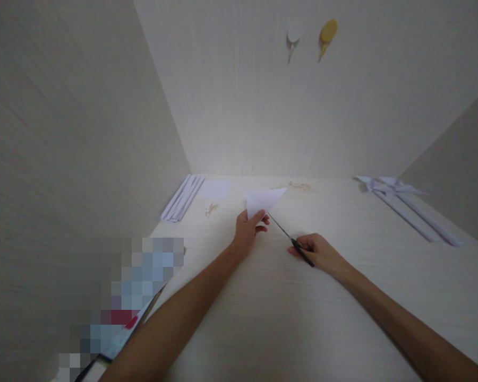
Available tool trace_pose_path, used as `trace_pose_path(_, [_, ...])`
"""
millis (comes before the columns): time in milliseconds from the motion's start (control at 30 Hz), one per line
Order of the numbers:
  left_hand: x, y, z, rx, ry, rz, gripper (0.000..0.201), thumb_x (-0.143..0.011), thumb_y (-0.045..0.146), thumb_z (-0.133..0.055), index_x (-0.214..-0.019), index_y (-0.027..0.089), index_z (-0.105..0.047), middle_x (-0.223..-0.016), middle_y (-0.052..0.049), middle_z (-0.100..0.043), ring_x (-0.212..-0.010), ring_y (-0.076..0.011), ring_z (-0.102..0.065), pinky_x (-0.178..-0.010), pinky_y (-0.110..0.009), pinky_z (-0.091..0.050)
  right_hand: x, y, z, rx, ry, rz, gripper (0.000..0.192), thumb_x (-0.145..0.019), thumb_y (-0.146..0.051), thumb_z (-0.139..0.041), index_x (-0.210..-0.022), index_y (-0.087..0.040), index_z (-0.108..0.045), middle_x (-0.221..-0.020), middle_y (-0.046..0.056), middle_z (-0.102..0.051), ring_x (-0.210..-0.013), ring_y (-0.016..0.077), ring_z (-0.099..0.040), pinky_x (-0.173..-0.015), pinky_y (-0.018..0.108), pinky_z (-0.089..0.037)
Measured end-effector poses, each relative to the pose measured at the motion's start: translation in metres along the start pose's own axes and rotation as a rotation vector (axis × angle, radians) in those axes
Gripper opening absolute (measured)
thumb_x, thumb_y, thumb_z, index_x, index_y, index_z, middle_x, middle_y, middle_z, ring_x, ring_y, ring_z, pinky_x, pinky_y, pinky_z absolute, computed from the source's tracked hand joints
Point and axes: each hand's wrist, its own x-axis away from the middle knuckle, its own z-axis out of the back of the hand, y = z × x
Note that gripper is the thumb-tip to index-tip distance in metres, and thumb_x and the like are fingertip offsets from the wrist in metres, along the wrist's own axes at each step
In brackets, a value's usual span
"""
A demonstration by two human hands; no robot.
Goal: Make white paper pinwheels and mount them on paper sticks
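**Paper triangle held up to a thin black-handled blade**

Fingers of the left hand pinch the near corner of a white folded paper triangle, lifting it just off the pale wooden desk so its edge stands free — a hold that looks meant to keep the sheet taut and clear of the surface. The right hand is closed around the black handle of a slim metal cutting tool; whether it is scissors or a knife is too small to tell. Its point runs up and left from that grip to meet the triangle's lower edge, just beside the left thumb.

Far left of the left grip lie a stack of white paper strips and a flat white sheet — set aside against the wall. Well to the right of the right grip rest long white folded paper pieces.
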Motion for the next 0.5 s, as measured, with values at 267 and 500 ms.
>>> trace_pose_path(267, [0.0023,0.0021,-0.0012,-0.02,0.003,-0.003,0.018,-0.063,0.027,-0.062,-0.071,0.012,-0.058,-0.069,-0.004,-0.061,-0.066,-0.0134,-0.059,-0.049,-0.021,-0.043,0.0008,0.0023,0.001,-0.056,-0.016,0.005,0.039,-0.07,-0.044,-0.053,-0.05,-0.019,-0.03,-0.046,-0.007,-0.026,-0.041,0.0061,-0.024,-0.039,0.022,-0.016])
trace_pose_path(500, [0.0015,0.0017,-0.0009,-0.003,-0.004,0.01,0.016,-0.064,0.027,-0.061,-0.07,0.012,-0.058,-0.068,-0.004,-0.063,-0.067,-0.0146,-0.061,-0.053,-0.022,-0.045,-0.0008,0.0025,0.0012,-0.03,-0.02,-0.002,0.04,-0.069,-0.045,-0.053,-0.049,-0.019,-0.03,-0.045,-0.007,-0.026,-0.041,0.006,-0.024,-0.039,0.022,-0.016])
